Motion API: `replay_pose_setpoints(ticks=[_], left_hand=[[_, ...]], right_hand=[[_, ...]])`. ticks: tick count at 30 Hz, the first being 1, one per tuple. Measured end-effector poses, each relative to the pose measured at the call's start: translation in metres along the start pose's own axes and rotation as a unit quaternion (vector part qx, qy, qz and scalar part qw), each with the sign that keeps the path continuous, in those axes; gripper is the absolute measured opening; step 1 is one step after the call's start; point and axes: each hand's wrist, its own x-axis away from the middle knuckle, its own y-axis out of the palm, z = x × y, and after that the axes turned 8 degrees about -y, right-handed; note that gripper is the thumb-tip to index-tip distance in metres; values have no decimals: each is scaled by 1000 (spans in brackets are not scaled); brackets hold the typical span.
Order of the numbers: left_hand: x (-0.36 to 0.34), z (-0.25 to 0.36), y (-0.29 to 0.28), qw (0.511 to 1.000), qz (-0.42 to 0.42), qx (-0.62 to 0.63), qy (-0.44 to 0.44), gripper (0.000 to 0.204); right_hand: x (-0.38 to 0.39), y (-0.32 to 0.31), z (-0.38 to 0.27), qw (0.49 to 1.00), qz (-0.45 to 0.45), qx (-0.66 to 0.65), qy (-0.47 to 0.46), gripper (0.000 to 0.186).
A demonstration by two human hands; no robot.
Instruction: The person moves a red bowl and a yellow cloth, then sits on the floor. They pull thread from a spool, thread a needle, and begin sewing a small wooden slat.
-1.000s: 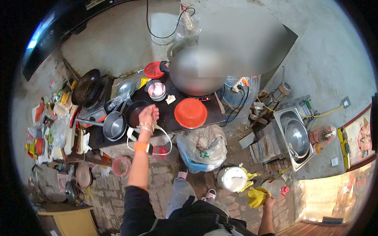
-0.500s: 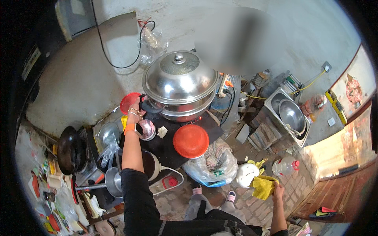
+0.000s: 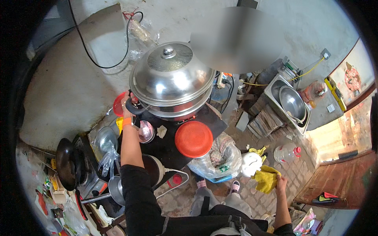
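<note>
A large silver steamer pot (image 3: 173, 92) with a domed lid stands on a black tabletop (image 3: 161, 147). At its left side, next to the black pot handle (image 3: 134, 107), is my left hand (image 3: 126, 101). Its fingers are mostly hidden by the handle and pot, so I cannot tell whether they grip anything. A red bowl (image 3: 118, 105) lies just left of this hand, and a round pinkish container (image 3: 146, 131) sits nearer me. Out to the right, my right hand (image 3: 281, 182) is closed on a yellow cloth (image 3: 266, 179), which hangs above the brick floor.
An orange-red round lid (image 3: 193, 139) sits at the table's front right, above a plastic-bagged bundle (image 3: 220, 159). A white corded electric pot (image 3: 153, 171) is near my left arm. Pans, including a black wok (image 3: 67, 163), crowd the left. A metal sink (image 3: 273, 94) and plastic jug (image 3: 286, 152) are right.
The view has shifted a little. My left hand has slipped farther behind the pot handle, its fingers less visible. My right hand keeps hold of the yellow cloth, now more bunched.
</note>
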Motion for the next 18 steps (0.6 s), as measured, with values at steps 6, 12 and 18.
replay_pose_setpoints(ticks=[6,12,18], left_hand=[[-5,5,-1,999,-26,-11,20,29],[-9,0,-12,998,32,-25,54,24],[15,11,-18,981,171,-75,51,21]], right_hand=[[-6,-6,-8,998,4,52,21,21],[-16,-5,-12,997,-19,61,38,24],[-18,4,-9,999,-22,12,30,27]])
